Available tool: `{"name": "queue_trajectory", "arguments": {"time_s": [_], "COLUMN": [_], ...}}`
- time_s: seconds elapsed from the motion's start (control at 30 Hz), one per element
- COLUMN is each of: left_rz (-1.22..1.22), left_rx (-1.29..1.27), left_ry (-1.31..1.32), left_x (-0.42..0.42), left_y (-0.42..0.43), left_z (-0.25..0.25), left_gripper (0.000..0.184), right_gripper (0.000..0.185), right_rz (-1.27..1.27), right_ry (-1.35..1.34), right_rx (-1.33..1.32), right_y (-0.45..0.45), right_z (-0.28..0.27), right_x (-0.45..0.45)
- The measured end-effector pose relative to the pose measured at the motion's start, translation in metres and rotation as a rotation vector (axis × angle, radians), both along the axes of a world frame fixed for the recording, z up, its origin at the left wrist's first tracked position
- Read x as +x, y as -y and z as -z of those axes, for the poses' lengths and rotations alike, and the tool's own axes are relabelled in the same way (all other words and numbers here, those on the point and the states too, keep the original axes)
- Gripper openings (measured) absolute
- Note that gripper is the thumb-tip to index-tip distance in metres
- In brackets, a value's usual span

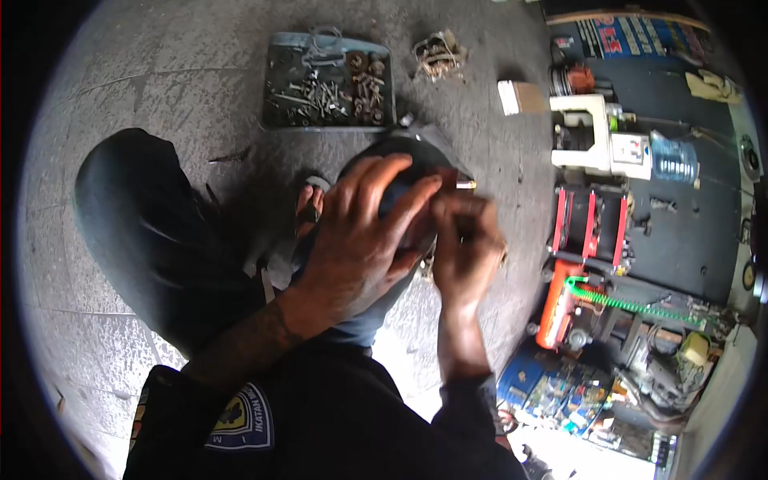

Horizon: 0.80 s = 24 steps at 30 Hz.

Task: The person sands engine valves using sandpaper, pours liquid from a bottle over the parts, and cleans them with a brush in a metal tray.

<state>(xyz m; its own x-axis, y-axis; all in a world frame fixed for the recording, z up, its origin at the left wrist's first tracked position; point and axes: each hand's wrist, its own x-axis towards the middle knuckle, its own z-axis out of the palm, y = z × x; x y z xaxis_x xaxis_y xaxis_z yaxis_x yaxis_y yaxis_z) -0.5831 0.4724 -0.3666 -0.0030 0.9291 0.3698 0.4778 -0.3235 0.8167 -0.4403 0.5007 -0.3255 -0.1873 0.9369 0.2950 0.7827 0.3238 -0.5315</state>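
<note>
My left hand (pixel 352 228) lies with fingers spread over a dark rounded surface (pixel 400 152), which may be my knee or a part resting on it. Beside its fingertips is a dark reddish piece (pixel 422 230), mostly covered by both hands. My right hand (pixel 468 252) is closed in a pinch at the edge of that piece, its fingers smeared by motion. What it grips is hidden. Just above the right fingers a small bright tip (pixel 466 185) shows. Some metal parts are partly visible beneath the hands.
A tray (pixel 268 88) of bolts and small metal parts lies on the concrete floor (pixel 192 56). Near it are a greasy bundle (pixel 440 56) and a small box (pixel 522 98). Along the right stand a red rack (pixel 592 228), an orange tank (pixel 556 308) and a green coiled hose (pixel 632 306).
</note>
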Motion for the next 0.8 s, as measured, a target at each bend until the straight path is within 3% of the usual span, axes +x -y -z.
{"name": "queue_trajectory", "arguments": {"time_s": [0.07,0.1,0.13,0.2,0.23,0.33,0.37,0.5,0.67,0.73,0.8], "left_rz": [0.026,0.025,0.03,0.019,0.012,0.009,0.025,0.022,0.02,0.037,0.023], "left_rx": [-0.033,-0.035,-0.035,-0.045,-0.015,-0.021,-0.038,-0.03,-0.04,-0.038,0.005], "left_ry": [0.005,-0.002,-0.005,-0.01,0.017,-0.02,0.005,-0.01,-0.013,-0.006,-0.044], "left_x": [-0.006,-0.006,-0.006,0.0,0.004,-0.002,-0.005,0.0,-0.007,-0.005,-0.002], "left_y": [0.0,-0.002,-0.004,0.002,0.003,0.0,-0.001,0.0,-0.001,0.0,-0.001], "left_z": [-0.001,-0.001,0.001,-0.004,0.003,0.0,0.0,-0.001,0.0,-0.002,-0.004], "left_gripper": [0.089,0.089,0.089,0.088,0.088,0.089,0.09,0.088,0.09,0.089,0.086], "right_gripper": [0.008,0.009,0.009,0.012,0.012,0.011,0.009,0.007,0.01,0.008,0.006], "right_rz": [-0.05,-0.018,-0.012,0.014,-0.01,-0.044,-0.031,-0.054,-0.035,-0.086,0.022], "right_ry": [-0.03,-0.243,-0.246,0.1,-0.084,0.028,-0.127,0.046,-0.124,-0.047,0.103], "right_rx": [0.037,-0.054,-0.054,-0.001,-0.005,0.007,-0.043,0.038,-0.062,0.011,0.109], "right_y": [0.025,0.025,0.017,-0.003,-0.013,0.02,0.024,-0.007,0.027,0.014,-0.028], "right_z": [0.015,0.022,0.025,-0.005,-0.007,0.01,0.017,-0.004,0.017,0.013,-0.008], "right_x": [0.007,0.005,0.013,0.005,-0.004,0.015,0.008,0.005,0.012,0.014,0.012]}}
